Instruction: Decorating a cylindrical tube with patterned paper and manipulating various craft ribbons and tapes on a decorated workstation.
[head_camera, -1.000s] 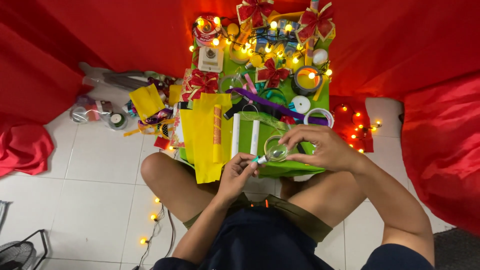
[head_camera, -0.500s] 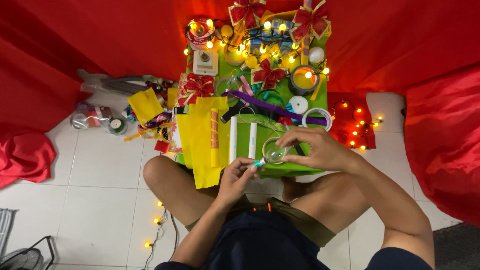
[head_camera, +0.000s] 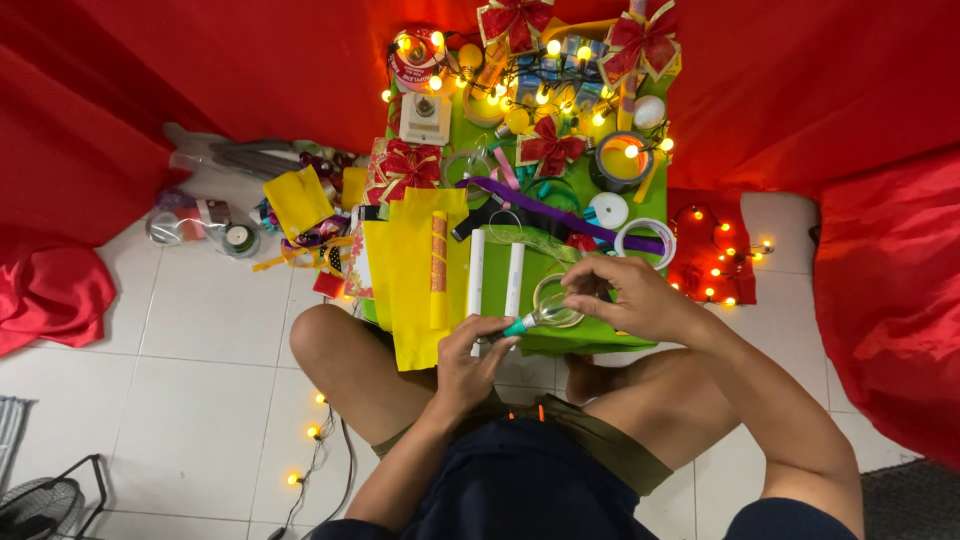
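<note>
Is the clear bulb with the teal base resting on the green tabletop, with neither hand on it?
No, the left hand pinches the teal base while the right hand cups the clear bulb above the green tabletop.

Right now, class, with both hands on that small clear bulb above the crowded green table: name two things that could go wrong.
1. The clear bulb looks fragile; pinched between the right hand and the left hand at its teal base, too hard a squeeze might crack it.
2. It is held over the edge of the green table, above bare knees and tiled floor; a slip could drop it there.
</note>
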